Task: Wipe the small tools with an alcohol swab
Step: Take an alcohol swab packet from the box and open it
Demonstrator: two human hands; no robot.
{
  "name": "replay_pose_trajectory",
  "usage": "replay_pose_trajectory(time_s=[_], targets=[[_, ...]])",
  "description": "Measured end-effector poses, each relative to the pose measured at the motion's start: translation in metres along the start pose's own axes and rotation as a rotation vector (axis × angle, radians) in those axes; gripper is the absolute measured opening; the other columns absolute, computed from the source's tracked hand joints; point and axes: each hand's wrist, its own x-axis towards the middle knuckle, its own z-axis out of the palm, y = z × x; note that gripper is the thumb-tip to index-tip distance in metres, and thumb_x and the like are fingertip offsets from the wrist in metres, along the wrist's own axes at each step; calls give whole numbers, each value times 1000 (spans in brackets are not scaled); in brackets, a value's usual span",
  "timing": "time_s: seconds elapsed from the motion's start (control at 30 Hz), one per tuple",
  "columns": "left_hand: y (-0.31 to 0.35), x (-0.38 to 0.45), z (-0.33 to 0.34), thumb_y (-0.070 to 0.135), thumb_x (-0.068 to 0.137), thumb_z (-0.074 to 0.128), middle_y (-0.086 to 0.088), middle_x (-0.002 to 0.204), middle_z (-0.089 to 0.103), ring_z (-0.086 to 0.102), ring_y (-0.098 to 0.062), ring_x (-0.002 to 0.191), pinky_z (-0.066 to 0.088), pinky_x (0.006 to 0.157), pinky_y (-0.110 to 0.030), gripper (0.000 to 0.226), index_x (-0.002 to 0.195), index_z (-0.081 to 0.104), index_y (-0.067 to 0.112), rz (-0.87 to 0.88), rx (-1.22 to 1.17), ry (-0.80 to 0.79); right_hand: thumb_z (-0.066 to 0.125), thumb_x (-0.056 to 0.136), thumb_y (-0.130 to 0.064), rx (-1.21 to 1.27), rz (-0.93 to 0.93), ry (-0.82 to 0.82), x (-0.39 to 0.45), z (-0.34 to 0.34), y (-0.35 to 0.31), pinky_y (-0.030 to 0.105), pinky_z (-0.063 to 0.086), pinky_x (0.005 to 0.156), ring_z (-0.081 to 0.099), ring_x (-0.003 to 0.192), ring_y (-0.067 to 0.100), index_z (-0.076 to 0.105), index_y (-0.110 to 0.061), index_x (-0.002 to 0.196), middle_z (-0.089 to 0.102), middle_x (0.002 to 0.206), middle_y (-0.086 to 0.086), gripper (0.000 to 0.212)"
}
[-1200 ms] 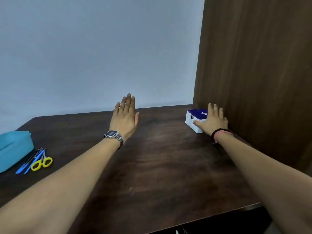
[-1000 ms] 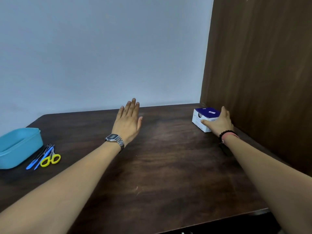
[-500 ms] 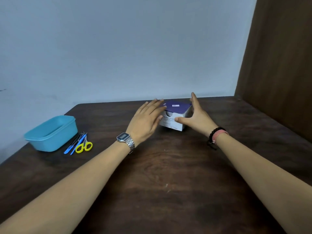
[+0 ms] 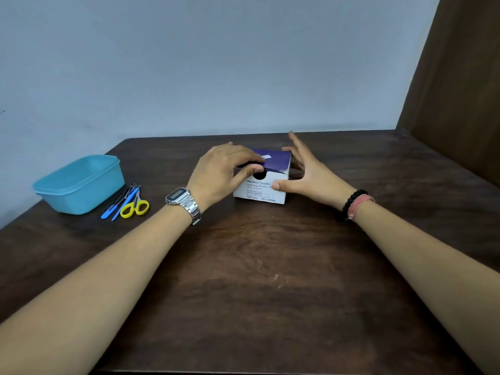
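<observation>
A white and purple box of alcohol swabs [image 4: 261, 190] stands on the dark wooden table [image 4: 257, 266], at the middle far side. My left hand [image 4: 221, 169] lies over the box's top, fingers curled on the purple lid and thumb at the round opening in front. My right hand [image 4: 311, 171] is beside the box's right side with straight fingers, its thumb touching the front face. The small tools lie at the left: yellow-handled scissors [image 4: 135, 207], blue-handled tools [image 4: 123, 203] and a thin dark tool [image 4: 123, 194], all apart from both hands.
A teal plastic container [image 4: 78, 182] sits at the left, touching the tools' far ends. A brown wooden panel [image 4: 460, 90] rises along the table's right side. A pale wall stands behind the table's far edge.
The box moved from the right corner by the wooden panel to the table's middle, drawn by my right hand. My left hand came onto its top and curled over the lid.
</observation>
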Motion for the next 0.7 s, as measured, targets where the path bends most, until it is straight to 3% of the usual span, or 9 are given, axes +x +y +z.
replay_pose_trajectory(time_s=[0.13,0.27,0.37,0.43,0.57,0.63,0.7], targets=[[3,-1,-6,50,96,46,9,100,73,65,-15,93,48,82,-33,39,101,74,24,-34,-44,37,83,73,-39,-1,-12,-26,-2,2,-2,11,29,103,37,128,-8,-1,-39,155,31,155,-14,117],[6,1,-12,49,94,52,10,101,70,64,-14,96,51,80,-38,32,107,68,24,-242,-183,216,84,65,-48,42,-59,-60,-4,6,-7,31,28,119,30,141,-2,-1,-42,154,25,159,-15,123],[11,4,-10,35,90,66,4,104,54,55,-18,99,46,77,-20,25,102,56,15,-353,-234,405,84,62,-52,80,-77,-79,-5,9,-6,35,24,121,19,145,-2,-4,-42,153,14,163,-11,128],[12,4,-6,24,91,66,3,104,45,52,-21,101,44,73,-11,14,98,61,13,-366,-225,441,85,61,-54,109,-84,-85,-6,9,-6,37,22,122,17,145,-4,-6,-42,153,12,163,-12,130],[4,1,3,26,97,54,-1,120,47,44,-21,117,47,96,-35,31,126,64,21,-345,-193,213,83,64,-53,61,-83,-92,-10,7,-8,39,25,121,22,142,-9,-3,-44,153,22,159,-20,124],[3,0,7,34,99,45,-1,137,50,40,-20,129,35,109,-36,38,131,62,23,-353,-229,50,79,64,-59,-13,-80,-60,-10,8,-9,41,26,120,19,143,-9,0,-42,154,19,160,-20,121],[3,0,6,41,101,36,1,142,54,43,-14,132,31,113,-35,44,128,65,20,-402,-337,-57,75,69,-62,-100,-142,28,-11,7,-12,38,22,121,11,146,-6,5,-38,155,10,162,-19,113]])
